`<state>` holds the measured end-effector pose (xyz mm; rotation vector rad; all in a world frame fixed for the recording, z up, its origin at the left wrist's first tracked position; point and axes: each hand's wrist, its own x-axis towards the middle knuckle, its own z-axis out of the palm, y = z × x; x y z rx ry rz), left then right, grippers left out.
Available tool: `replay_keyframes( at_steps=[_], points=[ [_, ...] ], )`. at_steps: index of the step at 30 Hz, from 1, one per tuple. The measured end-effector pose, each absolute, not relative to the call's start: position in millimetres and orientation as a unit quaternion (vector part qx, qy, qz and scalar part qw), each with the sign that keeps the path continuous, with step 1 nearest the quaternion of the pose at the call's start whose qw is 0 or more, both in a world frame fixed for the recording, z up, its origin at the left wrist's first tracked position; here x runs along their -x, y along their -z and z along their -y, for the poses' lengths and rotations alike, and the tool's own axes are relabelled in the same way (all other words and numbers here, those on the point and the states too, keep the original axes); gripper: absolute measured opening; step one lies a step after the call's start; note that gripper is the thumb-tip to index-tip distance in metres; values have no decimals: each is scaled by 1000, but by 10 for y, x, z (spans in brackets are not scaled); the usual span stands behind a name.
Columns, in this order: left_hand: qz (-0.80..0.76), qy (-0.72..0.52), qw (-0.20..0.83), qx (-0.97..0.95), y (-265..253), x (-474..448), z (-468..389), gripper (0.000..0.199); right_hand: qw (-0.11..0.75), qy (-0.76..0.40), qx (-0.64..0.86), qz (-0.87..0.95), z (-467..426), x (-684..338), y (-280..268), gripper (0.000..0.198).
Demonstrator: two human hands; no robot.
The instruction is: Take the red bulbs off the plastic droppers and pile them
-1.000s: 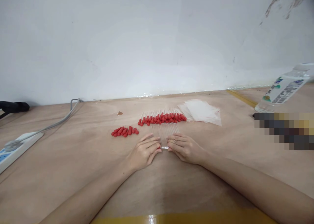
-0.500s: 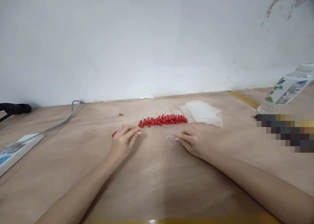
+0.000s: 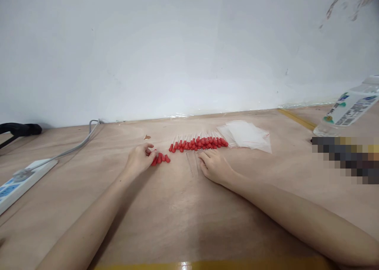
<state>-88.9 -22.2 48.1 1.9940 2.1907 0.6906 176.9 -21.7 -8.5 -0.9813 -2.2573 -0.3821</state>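
Observation:
My left hand (image 3: 139, 158) is at a small group of loose red rubber bulbs (image 3: 160, 158), its thumb and bent forefinger apart beside them. My right hand (image 3: 215, 165) lies palm down over thin clear tubes (image 3: 190, 164), fingers bent and close together. Its fingertips cover part of the tubes, so what they grip is hidden. Just beyond both hands, a row of droppers, red bulbs (image 3: 197, 143) on clear tubes, lies with the bulbs toward me.
Clear zip bags (image 3: 247, 135) lie stacked right of the droppers. Farther right are a tilted plastic bottle (image 3: 349, 108) and a blurred-out dark object (image 3: 345, 159). A power strip (image 3: 28, 183) with a grey cable (image 3: 74, 147) lies on the left. A white wall (image 3: 189, 53) closes off the back.
My left hand has moved left and uncovered the loose red bulbs; the bulb at its fingertips is no longer seen there. My right hand has moved left, nearer the row, covering more tubes.

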Motion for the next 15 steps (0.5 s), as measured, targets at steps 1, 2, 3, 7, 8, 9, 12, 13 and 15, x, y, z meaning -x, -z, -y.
replay_keyframes(
  at_steps=[1,2,3,7,8,9,12,13,15],
  points=[
    [-717,-223,51,-659,-460,883,215,37,311,155,374,860,213,-1749,100,16],
    [-713,-221,56,-663,-444,882,208,38,306,162,374,861,212,-1734,108,16],
    [-711,-220,59,-665,-433,886,200,40,303,163,373,862,215,-1724,113,16],
    [-710,-221,45,-667,-446,898,196,43,308,138,372,865,249,-1708,98,17],
    [-708,-222,38,-669,-460,892,205,41,308,130,372,866,262,-1707,88,20],
    [-706,-221,29,-672,-476,880,218,39,306,124,373,867,276,-1707,78,23],
    [-697,-218,4,-683,-514,820,255,33,305,130,374,866,313,-1709,49,39],
    [-693,-219,-1,-686,-518,793,258,32,307,139,374,864,322,-1711,40,45],
    [-684,-219,-7,-696,-514,733,237,32,313,157,375,858,333,-1721,26,52]
  ],
)
